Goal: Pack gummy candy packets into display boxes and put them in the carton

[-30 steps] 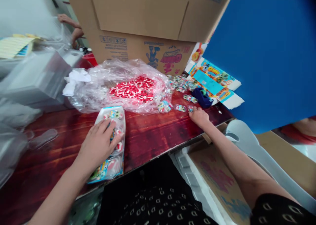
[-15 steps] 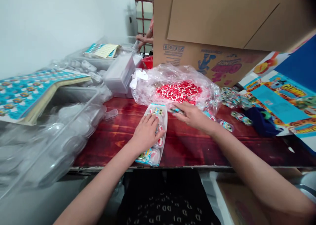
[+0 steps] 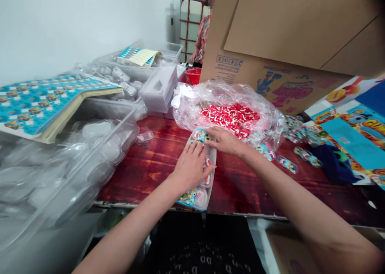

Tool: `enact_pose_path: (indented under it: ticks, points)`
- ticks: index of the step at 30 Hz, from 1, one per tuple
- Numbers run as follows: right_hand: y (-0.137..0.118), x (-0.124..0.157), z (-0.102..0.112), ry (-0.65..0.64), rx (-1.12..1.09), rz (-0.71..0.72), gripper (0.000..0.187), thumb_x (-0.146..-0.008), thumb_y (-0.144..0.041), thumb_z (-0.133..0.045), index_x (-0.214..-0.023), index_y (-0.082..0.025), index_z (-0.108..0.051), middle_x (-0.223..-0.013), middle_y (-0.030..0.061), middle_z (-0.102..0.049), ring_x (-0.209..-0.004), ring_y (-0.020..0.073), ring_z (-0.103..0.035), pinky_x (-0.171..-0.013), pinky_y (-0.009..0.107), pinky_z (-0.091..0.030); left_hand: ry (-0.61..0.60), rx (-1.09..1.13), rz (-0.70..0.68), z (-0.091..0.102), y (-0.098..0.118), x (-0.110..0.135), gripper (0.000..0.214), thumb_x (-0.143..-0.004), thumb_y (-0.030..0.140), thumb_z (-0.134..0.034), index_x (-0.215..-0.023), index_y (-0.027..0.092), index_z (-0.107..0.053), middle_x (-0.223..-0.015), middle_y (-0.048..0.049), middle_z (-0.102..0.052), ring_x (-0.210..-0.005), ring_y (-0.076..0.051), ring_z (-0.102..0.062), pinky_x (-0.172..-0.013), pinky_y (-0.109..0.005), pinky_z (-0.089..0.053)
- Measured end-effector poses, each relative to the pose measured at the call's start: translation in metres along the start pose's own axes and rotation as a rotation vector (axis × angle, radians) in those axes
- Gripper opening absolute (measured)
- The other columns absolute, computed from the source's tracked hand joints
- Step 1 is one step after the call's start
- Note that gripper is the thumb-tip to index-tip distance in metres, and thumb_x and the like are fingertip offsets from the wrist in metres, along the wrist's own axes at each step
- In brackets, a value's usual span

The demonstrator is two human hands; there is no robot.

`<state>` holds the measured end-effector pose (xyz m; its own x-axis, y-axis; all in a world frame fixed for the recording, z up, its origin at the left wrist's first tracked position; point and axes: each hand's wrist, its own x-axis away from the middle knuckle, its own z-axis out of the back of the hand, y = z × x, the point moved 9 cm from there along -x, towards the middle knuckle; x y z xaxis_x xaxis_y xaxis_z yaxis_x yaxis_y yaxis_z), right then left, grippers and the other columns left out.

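A long, narrow white box (image 3: 213,166) with several small clear candy packs in it lies on the table before me. My left hand (image 3: 191,164) rests across its middle, fingers stretched out over the packs and thumb toward the right rim. At the far end, my right hand (image 3: 225,140) grips a colourful candy pack (image 3: 201,135), set among the others there. Part of that pack is covered by my fingers. Just beyond, a crinkled clear plastic bag (image 3: 192,115) holds a heap of red and white gummies (image 3: 231,117).
At left, a clear bin (image 3: 120,119) holds plastic shells beneath blue label sheets (image 3: 45,99). Loose candy packs (image 3: 287,164) lie right, near a dark blue object (image 3: 333,164). A large cardboard box (image 3: 270,61) stands behind. Another person (image 3: 203,37) is at the back.
My right hand has moved left with a candy pack, from beside the box onto its far end. My left hand stays over the box. The camera view has shifted.
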<state>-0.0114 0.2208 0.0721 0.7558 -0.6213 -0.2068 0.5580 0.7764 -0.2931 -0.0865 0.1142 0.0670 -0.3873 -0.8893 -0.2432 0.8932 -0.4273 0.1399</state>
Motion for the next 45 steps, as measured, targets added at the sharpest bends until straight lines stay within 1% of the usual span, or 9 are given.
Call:
enact_pose_path:
  ticks: [12,17,21,26,29,32,36,39,45]
  points:
    - [0.002,-0.008,0.003,0.094,-0.052,-0.099,0.033,-0.080,-0.025,-0.065,-0.112,-0.019,-0.071,-0.102,0.0095,-0.072,-0.096,0.0231,-0.065,-0.091,0.038,-0.050,-0.013,0.025,0.000,-0.002,-0.001,0.000,0.065,-0.096,0.057,-0.042,-0.135,0.006,-0.052,-0.145,-0.0210,-0.050,-0.138,-0.036,-0.041,-0.115,-0.050,-0.031]
    - [0.019,0.002,0.030,0.228,-0.354,-0.273,0.044,-0.078,-0.029,-0.068,-0.121,-0.020,-0.066,-0.110,0.0076,-0.070,-0.097,0.0205,-0.065,-0.090,0.038,-0.053,0.003,0.101,0.001,0.004,-0.002,-0.001,0.065,-0.095,0.059,-0.044,-0.140,0.011,-0.047,-0.145,-0.0192,-0.050,-0.139,-0.036,-0.042,-0.115,-0.051,-0.033]
    - [0.015,0.011,0.042,0.187,-0.562,-0.283,0.046,-0.078,-0.034,-0.069,-0.122,-0.020,-0.063,-0.113,0.0065,-0.069,-0.095,0.0176,-0.066,-0.089,0.037,-0.054,0.067,0.252,0.010,0.026,-0.007,-0.002,0.053,-0.097,0.051,-0.046,-0.135,0.014,-0.049,-0.141,-0.0172,-0.054,-0.136,-0.032,-0.046,-0.113,-0.049,-0.037]
    - [-0.025,0.016,0.060,0.136,-0.495,-0.071,0.039,-0.082,-0.028,-0.065,-0.120,-0.023,-0.065,-0.117,0.0071,-0.065,-0.101,0.0187,-0.064,-0.093,0.039,-0.054,0.375,0.627,0.351,0.067,-0.055,-0.003,0.040,-0.095,0.043,-0.051,-0.124,0.016,-0.054,-0.116,-0.0123,-0.066,-0.094,-0.023,-0.067,-0.085,-0.040,-0.054]
    - [-0.048,0.014,0.070,0.143,-0.425,0.043,0.036,-0.082,-0.026,-0.065,-0.118,-0.026,-0.067,-0.117,0.0059,-0.064,-0.109,0.0207,-0.061,-0.098,0.041,-0.052,0.226,1.111,0.437,0.050,-0.065,-0.019,0.033,-0.090,0.035,-0.058,-0.118,0.018,-0.057,-0.085,-0.0033,-0.067,-0.061,-0.014,-0.063,-0.054,-0.026,-0.049]
    - [-0.041,0.009,0.079,0.280,-0.583,-0.050,0.044,-0.081,-0.031,-0.069,-0.125,-0.028,-0.063,-0.126,0.0051,-0.061,-0.115,0.0209,-0.058,-0.100,0.042,-0.051,0.192,1.503,0.463,0.042,-0.064,-0.034,0.023,-0.086,0.023,-0.060,-0.108,0.019,-0.058,-0.075,0.0012,-0.062,-0.054,-0.009,-0.060,-0.045,-0.018,-0.040]
    - [-0.016,0.009,0.052,0.384,-1.001,-0.407,0.045,-0.077,-0.046,-0.074,-0.114,-0.022,-0.066,-0.104,0.0058,-0.069,-0.086,0.0175,-0.065,-0.072,0.034,-0.057,0.417,1.636,0.513,0.045,-0.069,-0.041,0.022,-0.082,0.019,-0.064,-0.098,0.020,-0.048,-0.081,0.0026,-0.061,-0.061,-0.010,-0.063,-0.054,-0.021,-0.051]
    - [-0.019,0.007,0.030,0.443,-1.236,-0.492,0.037,-0.071,-0.051,-0.077,-0.091,-0.020,-0.070,-0.085,0.0022,-0.070,-0.073,0.0148,-0.064,-0.063,0.028,-0.053,0.435,1.520,0.506,0.044,-0.066,-0.044,0.020,-0.082,0.017,-0.064,-0.090,0.021,-0.047,-0.083,0.0028,-0.060,-0.067,-0.010,-0.063,-0.066,-0.027,-0.056]
    - [-0.001,0.004,0.034,0.471,-0.946,-0.429,0.032,-0.079,-0.038,-0.067,-0.106,-0.023,-0.071,-0.083,-0.0009,-0.071,-0.075,0.0163,-0.065,-0.074,0.031,-0.052,0.469,1.093,0.408,0.055,-0.089,-0.025,0.017,-0.086,0.023,-0.058,-0.102,0.020,-0.064,-0.112,-0.0043,-0.068,-0.106,-0.018,-0.063,-0.104,-0.037,-0.046]
